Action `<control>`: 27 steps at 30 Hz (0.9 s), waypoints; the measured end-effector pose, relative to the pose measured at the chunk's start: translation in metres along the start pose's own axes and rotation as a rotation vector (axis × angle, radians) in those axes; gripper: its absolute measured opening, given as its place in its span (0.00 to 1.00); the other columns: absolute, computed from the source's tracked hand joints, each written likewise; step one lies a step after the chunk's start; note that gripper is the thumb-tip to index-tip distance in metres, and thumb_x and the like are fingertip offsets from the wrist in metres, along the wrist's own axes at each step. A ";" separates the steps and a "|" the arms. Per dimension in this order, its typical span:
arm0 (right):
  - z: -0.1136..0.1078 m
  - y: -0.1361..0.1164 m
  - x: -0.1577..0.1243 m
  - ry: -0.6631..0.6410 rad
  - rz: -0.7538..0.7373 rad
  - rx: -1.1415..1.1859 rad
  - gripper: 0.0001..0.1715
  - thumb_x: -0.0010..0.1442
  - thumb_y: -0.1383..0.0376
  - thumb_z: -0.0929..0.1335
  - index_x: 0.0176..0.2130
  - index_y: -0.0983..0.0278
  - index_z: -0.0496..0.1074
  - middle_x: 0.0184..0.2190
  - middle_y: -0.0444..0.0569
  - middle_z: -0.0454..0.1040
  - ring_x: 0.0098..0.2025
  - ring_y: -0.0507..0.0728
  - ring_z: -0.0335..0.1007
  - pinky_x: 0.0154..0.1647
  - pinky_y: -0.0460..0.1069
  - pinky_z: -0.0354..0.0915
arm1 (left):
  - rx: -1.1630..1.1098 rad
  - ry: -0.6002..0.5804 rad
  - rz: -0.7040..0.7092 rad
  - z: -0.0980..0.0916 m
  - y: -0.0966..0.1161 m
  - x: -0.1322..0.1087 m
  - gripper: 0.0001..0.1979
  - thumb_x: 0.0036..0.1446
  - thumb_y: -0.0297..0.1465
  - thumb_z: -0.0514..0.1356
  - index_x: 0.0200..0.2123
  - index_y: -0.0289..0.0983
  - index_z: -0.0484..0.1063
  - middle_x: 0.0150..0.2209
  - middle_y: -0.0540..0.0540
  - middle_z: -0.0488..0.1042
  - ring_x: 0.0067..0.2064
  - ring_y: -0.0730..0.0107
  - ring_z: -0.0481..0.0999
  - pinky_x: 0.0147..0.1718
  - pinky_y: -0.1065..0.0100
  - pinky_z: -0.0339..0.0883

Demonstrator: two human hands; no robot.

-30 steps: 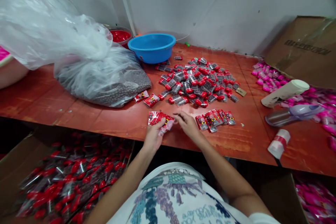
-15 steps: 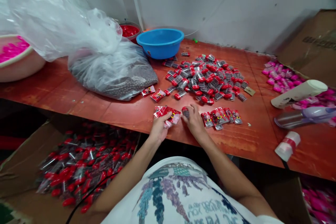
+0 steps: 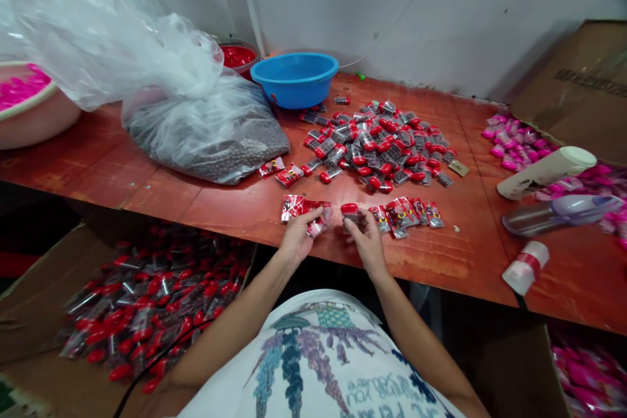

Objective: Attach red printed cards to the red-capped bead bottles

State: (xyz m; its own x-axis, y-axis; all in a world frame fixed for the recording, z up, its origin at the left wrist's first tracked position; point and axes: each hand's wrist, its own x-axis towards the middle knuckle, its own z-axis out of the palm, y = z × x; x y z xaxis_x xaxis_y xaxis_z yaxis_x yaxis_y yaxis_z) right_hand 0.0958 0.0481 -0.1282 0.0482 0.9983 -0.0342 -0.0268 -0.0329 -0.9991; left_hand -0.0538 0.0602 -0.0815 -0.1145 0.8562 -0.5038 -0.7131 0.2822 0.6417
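Note:
My left hand (image 3: 298, 235) is closed on a red printed plastic packet (image 3: 316, 225), with another red packet (image 3: 292, 207) lying on the table beside it. Between the fingers of my right hand (image 3: 367, 240) is a small clear container with a red cap (image 3: 349, 210), dark inside, held cap up just right of the packet. A row of red packets with dark contents (image 3: 404, 214) lies to the right of that hand. Beyond both hands spreads a pile of red-capped containers (image 3: 386, 144). Two more red packets (image 3: 290, 174) rest at its left.
A clear bag of dark beads (image 3: 210, 137) and a blue basin (image 3: 294, 81) stand behind. To the right are a white bottle (image 3: 546, 173), a purple-lidded bottle (image 3: 558, 214), a small wrapped roll (image 3: 526, 268) and pink pieces. A carton of red-capped containers (image 3: 29, 339) sits below left.
My right hand has turned the red-capped container more upright and shifted slightly lower in the view. The left hand keeps hold of the packet, which has turned a little. The whole view has shifted slightly.

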 end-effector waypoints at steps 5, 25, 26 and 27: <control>0.005 -0.011 -0.014 -0.036 0.043 0.188 0.22 0.56 0.57 0.68 0.50 0.58 0.66 0.37 0.45 0.69 0.29 0.51 0.67 0.21 0.43 0.63 | 0.017 0.027 0.065 0.002 0.000 -0.002 0.10 0.34 0.20 0.70 0.24 0.32 0.74 0.24 0.47 0.77 0.25 0.71 0.75 0.27 0.69 0.74; 0.032 -0.015 -0.012 0.084 0.100 0.302 0.21 0.51 0.60 0.73 0.44 0.63 0.68 0.28 0.41 0.71 0.23 0.48 0.64 0.22 0.43 0.64 | -0.001 -0.083 -0.009 -0.007 -0.012 -0.006 0.09 0.39 0.24 0.70 0.27 0.31 0.74 0.26 0.47 0.77 0.28 0.72 0.76 0.31 0.71 0.71; 0.032 -0.015 -0.013 0.066 0.114 0.293 0.22 0.51 0.59 0.73 0.45 0.63 0.68 0.28 0.41 0.70 0.22 0.47 0.63 0.22 0.43 0.63 | 0.001 -0.062 -0.019 -0.008 -0.011 -0.004 0.09 0.39 0.24 0.70 0.27 0.31 0.74 0.26 0.47 0.77 0.28 0.71 0.76 0.31 0.71 0.71; 0.032 -0.015 -0.015 0.058 0.122 0.288 0.22 0.51 0.60 0.73 0.45 0.63 0.68 0.28 0.41 0.70 0.22 0.47 0.63 0.21 0.43 0.63 | 0.005 -0.054 -0.022 -0.008 -0.011 -0.003 0.10 0.39 0.24 0.70 0.28 0.30 0.74 0.26 0.47 0.77 0.28 0.71 0.76 0.31 0.70 0.71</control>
State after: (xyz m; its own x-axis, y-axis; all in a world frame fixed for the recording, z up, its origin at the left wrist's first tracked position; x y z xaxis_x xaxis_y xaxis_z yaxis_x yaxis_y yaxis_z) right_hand 0.0637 0.0354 -0.1121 0.0842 0.9831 -0.1626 -0.3166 -0.1283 -0.9398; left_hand -0.0512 0.0513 -0.0916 -0.0615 0.8719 -0.4859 -0.7113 0.3032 0.6341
